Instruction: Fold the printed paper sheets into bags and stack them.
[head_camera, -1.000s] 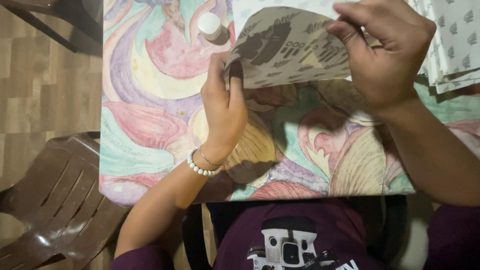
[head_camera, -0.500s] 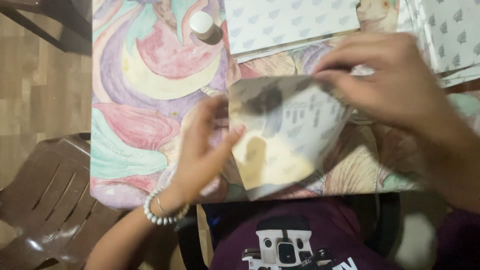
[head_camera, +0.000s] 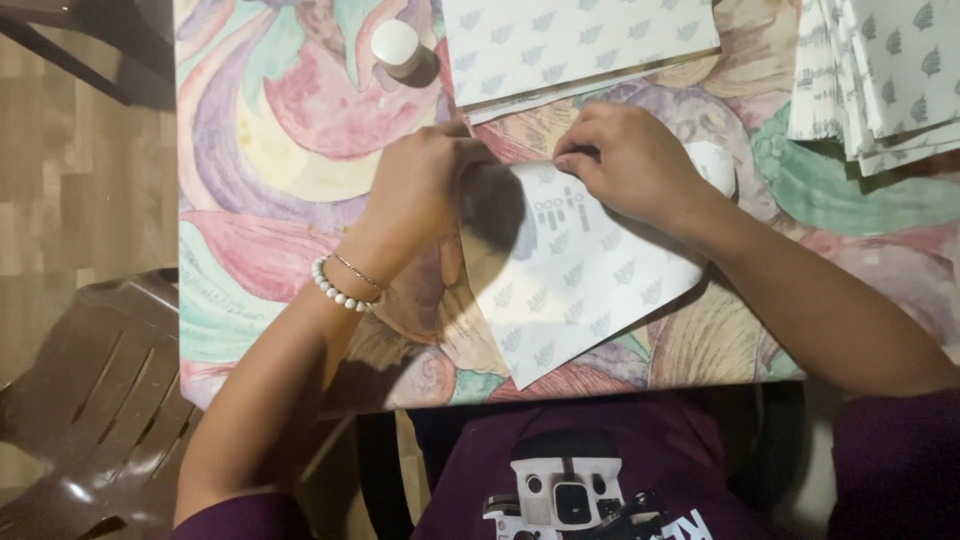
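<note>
1. Under both sets of fingers, a patterned paper sheet (head_camera: 575, 275) now lies flat on the swirl-coloured table (head_camera: 260, 160), where half a second ago it was lifted clear of the surface and curled.
2. Left hand (head_camera: 420, 185) is curled, its fingertips pressed down on the sheet's upper left corner; whether they pinch the edge or only press it I cannot tell, since the knuckles hide the tips.
3. Right hand (head_camera: 630, 160) has come in close beside the left, fingers bent and bearing on the sheet's top edge, with nothing else in its grasp. A second ago it was gripping the paper up in the air.
4. Judging from that, the sheet has gone from being handled in mid-air to being held down along its far edge, which looks like creasing or flattening work.
5. Just beyond the fingertips lies a stack of like sheets (head_camera: 580, 40); a white-capped small bottle (head_camera: 397, 45) stands beyond the left hand, and another paper pile (head_camera: 880, 80) sits well off past the right.
6. Beaded bracelet (head_camera: 335, 290) rings the left wrist.
</note>
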